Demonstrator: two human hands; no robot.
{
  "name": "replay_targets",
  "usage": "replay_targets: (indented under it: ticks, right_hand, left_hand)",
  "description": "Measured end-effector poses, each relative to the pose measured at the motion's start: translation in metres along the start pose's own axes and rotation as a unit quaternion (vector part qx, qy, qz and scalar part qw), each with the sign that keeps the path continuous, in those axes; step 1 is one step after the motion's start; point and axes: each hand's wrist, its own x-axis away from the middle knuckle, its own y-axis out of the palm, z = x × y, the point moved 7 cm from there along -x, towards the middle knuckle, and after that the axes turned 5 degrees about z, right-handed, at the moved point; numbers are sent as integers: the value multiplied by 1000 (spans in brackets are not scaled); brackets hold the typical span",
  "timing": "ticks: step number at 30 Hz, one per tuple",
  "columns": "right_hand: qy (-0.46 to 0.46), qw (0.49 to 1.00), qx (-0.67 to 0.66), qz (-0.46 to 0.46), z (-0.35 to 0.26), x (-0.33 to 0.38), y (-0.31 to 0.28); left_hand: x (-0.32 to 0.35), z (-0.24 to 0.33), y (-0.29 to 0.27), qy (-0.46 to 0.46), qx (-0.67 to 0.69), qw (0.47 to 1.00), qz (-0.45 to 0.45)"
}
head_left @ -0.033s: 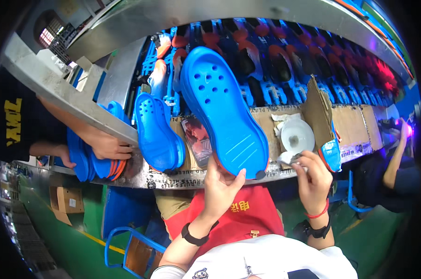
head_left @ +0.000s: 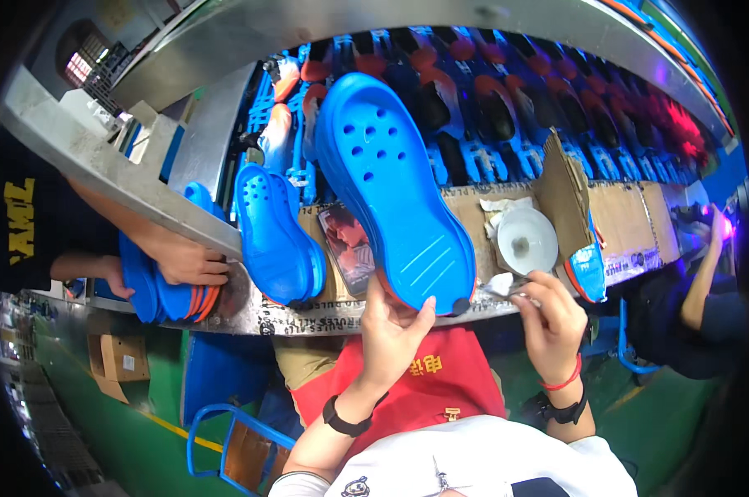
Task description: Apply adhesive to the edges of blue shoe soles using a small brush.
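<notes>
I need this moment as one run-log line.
left hand: holds blue perforated shoe sole | right hand: near round white bowl, grip unclear

Open air separates a worker's left hand (head_left: 397, 331) and right hand (head_left: 552, 319) at the bench's front edge, where I see a strip of cardboard (head_left: 469, 207) lying exposed between the raised blue sole (head_left: 424, 257) and a white bowl (head_left: 541, 236). A whitish lump (head_left: 500, 284) at the right fingertips narrows its near end. An upright cardboard flap (head_left: 563, 195) walls the bowl's right; shoes on blue racks (head_left: 490, 108) crowd the back. Left, stacked soles (head_left: 271, 240) tighten the passage over a picture card (head_left: 349, 248), and a metal bar (head_left: 118, 166) slants across a co-worker's forearm (head_left: 113, 211).
</notes>
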Motion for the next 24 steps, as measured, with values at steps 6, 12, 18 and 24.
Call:
replay_targets:
  ticks: [6, 12, 18, 24]
  right_hand:
    - [-67, 997, -44, -16, -14, 5, 12]
    - [-119, 992, -10, -31, -19, 6, 25]
    - [-99, 993, -30, -48, -15, 5, 25]
    - [-69, 997, -10, -13, -6, 4, 20]
  left_hand:
    - [2, 20, 7, 73, -51, 995, 37]
    - [5, 24, 11, 74, -65, 994, 38]
    - [9, 27, 10, 130, -119, 984, 25]
    - [9, 23, 9, 128, -95, 986, 41]
